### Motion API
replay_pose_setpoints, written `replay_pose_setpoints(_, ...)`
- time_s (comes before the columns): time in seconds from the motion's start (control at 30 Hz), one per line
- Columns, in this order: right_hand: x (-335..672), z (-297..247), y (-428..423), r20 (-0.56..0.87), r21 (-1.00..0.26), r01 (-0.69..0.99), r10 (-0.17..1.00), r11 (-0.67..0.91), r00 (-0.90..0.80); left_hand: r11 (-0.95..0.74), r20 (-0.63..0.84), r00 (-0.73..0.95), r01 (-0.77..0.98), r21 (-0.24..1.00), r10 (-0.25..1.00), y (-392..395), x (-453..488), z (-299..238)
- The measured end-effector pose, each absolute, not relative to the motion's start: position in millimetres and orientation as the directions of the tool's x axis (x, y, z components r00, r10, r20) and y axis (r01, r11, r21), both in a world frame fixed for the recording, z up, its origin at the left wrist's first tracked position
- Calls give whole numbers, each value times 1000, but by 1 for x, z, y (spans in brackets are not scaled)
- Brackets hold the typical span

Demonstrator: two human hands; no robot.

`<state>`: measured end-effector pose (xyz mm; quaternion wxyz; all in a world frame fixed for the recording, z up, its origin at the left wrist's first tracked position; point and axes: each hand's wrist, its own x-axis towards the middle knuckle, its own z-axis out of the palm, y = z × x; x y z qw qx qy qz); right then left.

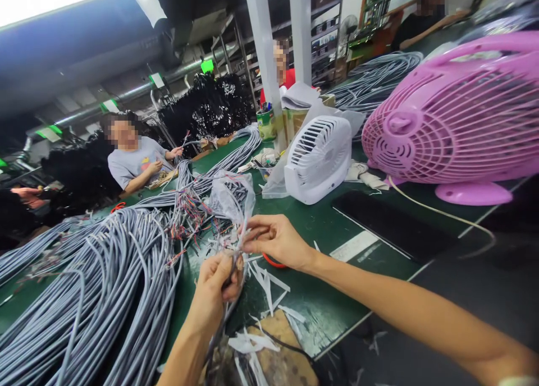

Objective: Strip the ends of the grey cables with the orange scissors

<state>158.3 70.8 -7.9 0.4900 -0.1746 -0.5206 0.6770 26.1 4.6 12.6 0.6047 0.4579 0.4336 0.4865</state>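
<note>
My left hand [219,276] is closed round a grey cable [228,313], which runs down from it toward the front. Just above and to the right, my right hand [278,241] pinches the upper part of the same cable between thumb and fingers. The exact end of the cable between the hands is blurred. Behind them lies a clear plastic bag [231,192] with cable ends in it. Thin coloured wires [187,206] spread from cable ends to the left of the bag. White strips [266,285] are scattered below my right hand.
Large bundles of grey cable [96,279] cover the left of the green table [311,296]. A white fan [320,159], a pink fan [450,116] and a dark flat panel [391,223] stand or lie right. A co-worker [137,156] handles cables across the table.
</note>
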Motion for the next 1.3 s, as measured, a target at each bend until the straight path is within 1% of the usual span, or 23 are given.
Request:
replay_pose_setpoints(0.07, 157, -8, 74, 277, -890, -450, 875, 78, -398, 90, -67, 121, -187, 978, 990, 5, 25, 12)
replay_pose_setpoints(0.13, 158, -8, 77, 304, -894, -418, 903, 160, -303, 64, -53, 79, -142, 988, 995, 4, 24, 10)
replay_pose_setpoints(0.23, 161, -7, 76, 356, -886, -354, 929, 300, -103, -18, 18, -14, -15, 1000, 1000, 4, 22, 4)
replay_pose_setpoints(0.3, 164, -6, 71, 400, -876, -303, 916, 376, -20, -91, 100, -98, 89, 992, 990, 4, 21, 1)
replay_pose_setpoints(0.37, 166, -4, 65, 450, -866, -264, 892, 425, -39, -157, 194, -174, 205, 966, 965, 4, 21, 0)
replay_pose_setpoints(0.47, 164, -4, 58, 486, -866, -232, 857, 444, -172, -220, 325, -246, 375, 901, 913, 4, 23, -1)
replay_pose_setpoints(0.57, 161, -6, 58, 425, -900, -230, 862, 370, -278, -271, 446, -263, 506, 819, 856, 3, 25, -1)
replay_pose_setpoints(0.67, 159, -8, 62, 378, -920, -233, 868, 315, -321, -306, 537, -247, 603, 737, 807, 1, 27, -2)
replay_pose_setpoints(0.7, 159, -8, 62, 385, -919, -218, 864, 328, -325, -302, 542, -247, 616, 728, 804, 1, 26, -2)
replay_pose_setpoints(0.77, 160, -7, 61, 430, -903, -160, 841, 399, -328, -265, 501, -274, 596, 758, 821, 3, 25, -3)
replay_pose_setpoints(0.87, 160, -6, 56, 526, -841, -81, 774, 535, -352, -184, 357, -327, 458, 870, 875, 9, 20, -2)
replay_pose_setpoints(0.93, 160, -7, 52, 570, -798, -60, 719, 599, -397, -123, 234, -316, 335, 934, 920, 12, 18, -1)
replay_pose_setpoints(1.0, 159, -9, 50, 583, -780, -70, 682, 622, -443, -75, 146, -270, 256, 964, 952, 13, 17, 0)
replay_pose_setpoints(1.03, 159, -9, 50, 577, -785, -81, 677, 614, -456, -61, 123, -244, 246, 967, 962, 14, 17, 1)
replay_pose_setpoints(1.1, 159, -9, 51, 553, -813, -101, 707, 573, -441, -64, 119, -192, 271, 960, 974, 13, 18, 2)
replay_pose_setpoints(1.17, 161, -8, 52, 536, -834, -85, 765, 545, -358, -67, 121, -149, 323, 944, 981, 11, 20, 3)
replay_pose_setpoints(1.23, 162, -7, 54, 539, -835, -44, 800, 548, -264, -64, 124, -135, 381, 922, 983, 10, 22, 2)
replay_pose_setpoints(1.3, 162, -6, 54, 554, -825, -18, 801, 565, -225, -57, 136, -144, 452, 890, 980, 9, 23, 1)
